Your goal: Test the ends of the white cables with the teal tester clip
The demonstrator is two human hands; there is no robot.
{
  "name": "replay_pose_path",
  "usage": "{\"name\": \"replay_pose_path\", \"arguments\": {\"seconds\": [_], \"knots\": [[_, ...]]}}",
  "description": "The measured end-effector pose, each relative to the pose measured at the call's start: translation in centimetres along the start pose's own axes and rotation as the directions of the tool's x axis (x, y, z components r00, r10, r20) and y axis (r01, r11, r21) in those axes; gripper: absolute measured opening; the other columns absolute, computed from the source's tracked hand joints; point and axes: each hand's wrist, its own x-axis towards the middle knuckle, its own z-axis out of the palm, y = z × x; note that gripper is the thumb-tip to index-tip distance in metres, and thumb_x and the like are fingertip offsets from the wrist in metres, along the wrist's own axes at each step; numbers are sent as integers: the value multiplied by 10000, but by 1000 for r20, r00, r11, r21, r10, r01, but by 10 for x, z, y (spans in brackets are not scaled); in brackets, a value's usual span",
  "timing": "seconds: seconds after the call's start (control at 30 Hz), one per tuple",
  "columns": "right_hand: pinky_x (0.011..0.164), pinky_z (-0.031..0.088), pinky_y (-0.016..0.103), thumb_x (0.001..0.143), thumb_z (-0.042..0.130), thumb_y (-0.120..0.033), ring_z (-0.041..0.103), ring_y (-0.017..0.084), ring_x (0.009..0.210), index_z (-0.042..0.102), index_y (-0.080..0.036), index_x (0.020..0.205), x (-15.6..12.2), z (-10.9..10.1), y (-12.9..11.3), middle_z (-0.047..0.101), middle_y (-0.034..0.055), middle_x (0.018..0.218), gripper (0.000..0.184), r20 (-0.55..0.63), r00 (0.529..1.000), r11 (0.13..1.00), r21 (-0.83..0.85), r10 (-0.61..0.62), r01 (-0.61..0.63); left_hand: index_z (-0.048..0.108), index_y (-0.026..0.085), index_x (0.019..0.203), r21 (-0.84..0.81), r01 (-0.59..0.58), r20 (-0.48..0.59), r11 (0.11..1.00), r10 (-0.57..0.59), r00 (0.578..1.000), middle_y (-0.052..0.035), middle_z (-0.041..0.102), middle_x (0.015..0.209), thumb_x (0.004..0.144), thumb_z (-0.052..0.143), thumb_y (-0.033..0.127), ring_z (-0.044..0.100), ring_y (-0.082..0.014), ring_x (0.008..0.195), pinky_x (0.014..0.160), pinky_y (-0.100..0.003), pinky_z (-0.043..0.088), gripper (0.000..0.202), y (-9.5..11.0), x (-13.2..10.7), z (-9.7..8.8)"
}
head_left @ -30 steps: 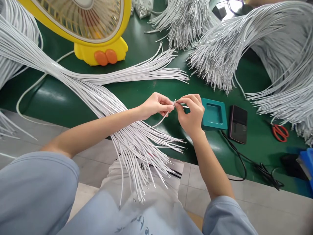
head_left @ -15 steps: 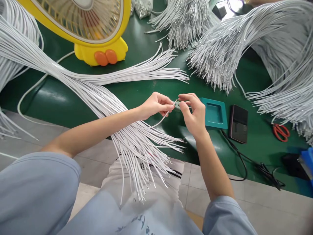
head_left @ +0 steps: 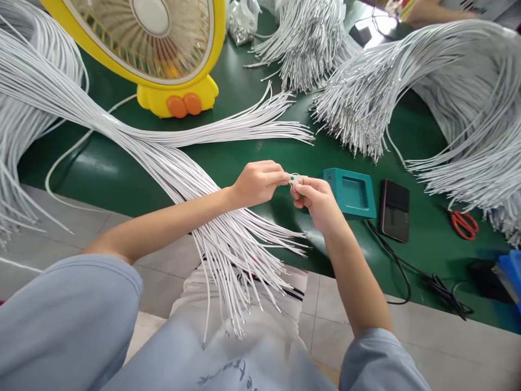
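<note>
My left hand (head_left: 262,182) is closed, its thumb and fingertips pinching a small pale plate with holes (head_left: 293,177). A thin white cable loops at the plate, close to both sets of fingertips. My right hand (head_left: 315,196) is closed in a pinch on this cable, right beside the plate; the fingers hide most of the grip. Under my left forearm lies a large fanned bundle of white cables (head_left: 163,168), its dark-tipped ends hanging over the table edge above my lap.
A teal tray (head_left: 330,190), a phone (head_left: 394,210) and red-handled scissors (head_left: 464,225) lie to the right on the green table (head_left: 252,155). A yellow fan (head_left: 179,98) stands at the back left. More cable bundles (head_left: 358,103) lie behind. Another person's arm (head_left: 435,12) shows at the top right.
My right hand has turned and lowered, its spread fingers now closed into a pinch at the plate. My left hand has rolled over, back upward. The view has shifted slightly.
</note>
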Motion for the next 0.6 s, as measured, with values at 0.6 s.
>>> {"name": "replay_pose_path", "arguments": {"seconds": [0.6], "knots": [[922, 327, 429, 801, 601, -215, 575, 271, 949, 711, -143, 786, 23, -32, 10, 724, 103, 875, 132, 174, 949, 67, -978, -262, 198, 654, 67, 990, -281, 636, 319, 719, -555, 768, 13, 632, 553, 715, 636, 31, 605, -106, 439, 492, -210, 475, 278, -2, 6, 6]]}}
